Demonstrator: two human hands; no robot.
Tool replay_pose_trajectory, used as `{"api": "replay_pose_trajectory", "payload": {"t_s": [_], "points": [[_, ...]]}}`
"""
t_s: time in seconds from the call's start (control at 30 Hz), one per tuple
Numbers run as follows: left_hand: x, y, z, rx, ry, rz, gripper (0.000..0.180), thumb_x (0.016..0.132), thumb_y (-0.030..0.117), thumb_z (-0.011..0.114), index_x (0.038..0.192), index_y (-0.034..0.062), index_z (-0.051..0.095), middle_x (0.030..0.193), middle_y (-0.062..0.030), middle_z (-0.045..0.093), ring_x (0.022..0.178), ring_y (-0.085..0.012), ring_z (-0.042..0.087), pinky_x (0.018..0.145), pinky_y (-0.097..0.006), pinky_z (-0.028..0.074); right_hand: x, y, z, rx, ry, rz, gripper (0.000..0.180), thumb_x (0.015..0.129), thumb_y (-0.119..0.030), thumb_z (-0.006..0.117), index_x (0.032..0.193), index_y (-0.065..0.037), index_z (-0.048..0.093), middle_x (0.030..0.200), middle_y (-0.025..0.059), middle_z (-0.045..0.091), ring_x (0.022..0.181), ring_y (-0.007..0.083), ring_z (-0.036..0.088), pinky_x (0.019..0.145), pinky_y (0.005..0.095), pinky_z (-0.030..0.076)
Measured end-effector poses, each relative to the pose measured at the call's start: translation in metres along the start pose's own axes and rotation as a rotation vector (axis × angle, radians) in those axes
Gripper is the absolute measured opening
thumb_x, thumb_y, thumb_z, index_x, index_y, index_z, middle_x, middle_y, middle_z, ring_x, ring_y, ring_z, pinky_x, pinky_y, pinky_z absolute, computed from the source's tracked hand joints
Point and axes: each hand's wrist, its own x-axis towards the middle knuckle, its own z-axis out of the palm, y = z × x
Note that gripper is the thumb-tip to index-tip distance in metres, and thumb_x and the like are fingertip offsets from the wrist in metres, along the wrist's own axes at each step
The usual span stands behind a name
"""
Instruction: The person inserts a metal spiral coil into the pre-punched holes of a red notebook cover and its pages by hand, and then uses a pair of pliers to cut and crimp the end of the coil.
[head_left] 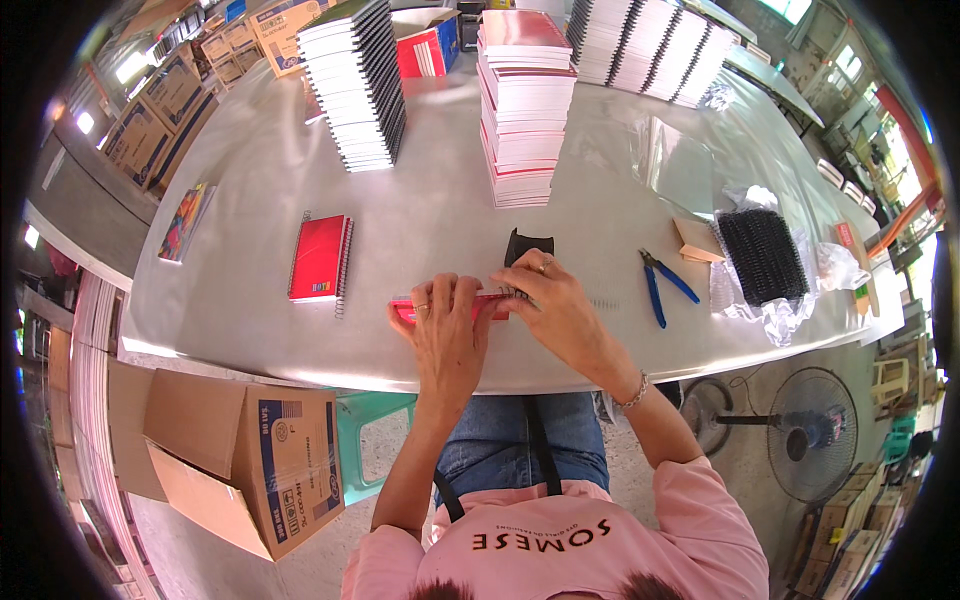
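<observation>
Near the table's front edge, my left hand [447, 330] grips a small red notebook [403, 309] with its bound edge facing up. My right hand [562, 308] pinches a thin spiral binding coil [514, 293] at the notebook's right end. A faint length of coil seems to stretch out to the right of that hand. Just beyond my right fingers stands a small black curved piece [520, 246], whose kind I cannot make out. To the left lies another red notebook [320, 260], its coil sticking out past the cover.
Blue-handled pliers [656, 287] lie to the right, beside a wooden block [698, 240] and a bundle of black coils [762, 257] on plastic wrap. Tall stacks of spiral-bound books [350, 90] and red-covered books [525, 115] stand farther back. An open carton [300, 465] sits lower left, a fan [812, 435] lower right.
</observation>
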Motion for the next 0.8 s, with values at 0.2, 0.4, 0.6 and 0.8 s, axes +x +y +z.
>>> {"api": "replay_pose_trajectory", "payload": {"t_s": [0.2, 0.4, 0.6, 0.8], "points": [[0.001, 0.002, 0.000, 0.001, -0.005, -0.007, 0.026, 0.087, 0.029, 0.069, 0.107, 0.0170, 0.058, 0.107, -0.0003, 0.053, 0.110, -0.0237, 0.047, 0.097, -0.058, 0.025, -0.001, 0.001, 0.000, 0.037, -0.017, 0.045, 0.036, 0.088, -0.004, 0.062, 0.123, -0.003, 0.055, 0.102, 0.0181, 0.064, 0.094, 0.0380, 0.060, 0.080, 0.0459, 0.050], [0.001, 0.001, -0.001, 0.009, -0.029, -0.016, 0.026, 0.087, 0.027, 0.069, 0.109, 0.0168, 0.059, 0.109, -0.0009, 0.053, 0.112, -0.0250, 0.047, 0.098, -0.058, 0.024, -0.001, 0.003, -0.005, -0.009, -0.114, -0.049, 0.028, 0.091, -0.008, 0.060, 0.119, -0.005, 0.056, 0.104, 0.0169, 0.065, 0.097, 0.0374, 0.061, 0.081, 0.0437, 0.052], [0.001, -0.002, -0.003, -0.047, -0.046, -0.018, 0.031, 0.085, 0.023, 0.071, 0.113, 0.0162, 0.059, 0.116, -0.0031, 0.051, 0.116, -0.0275, 0.046, 0.101, -0.057, 0.024, 0.000, 0.002, -0.009, 0.027, -0.122, -0.028, 0.022, 0.090, -0.012, 0.063, 0.111, -0.004, 0.061, 0.099, 0.0167, 0.067, 0.094, 0.0361, 0.064, 0.081, 0.0423, 0.053], [-0.001, -0.004, -0.003, -0.259, 0.116, -0.192, 0.072, 0.065, 0.022, 0.090, 0.125, 0.0143, 0.052, 0.134, -0.0134, 0.036, 0.122, -0.0341, 0.042, 0.103, -0.052, 0.035, -0.002, 0.004, -0.012, 0.015, -0.130, -0.029, 0.019, 0.089, -0.015, 0.067, 0.104, -0.003, 0.065, 0.092, 0.0146, 0.068, 0.084, 0.0339, 0.066, 0.073, 0.0403, 0.054]]}}
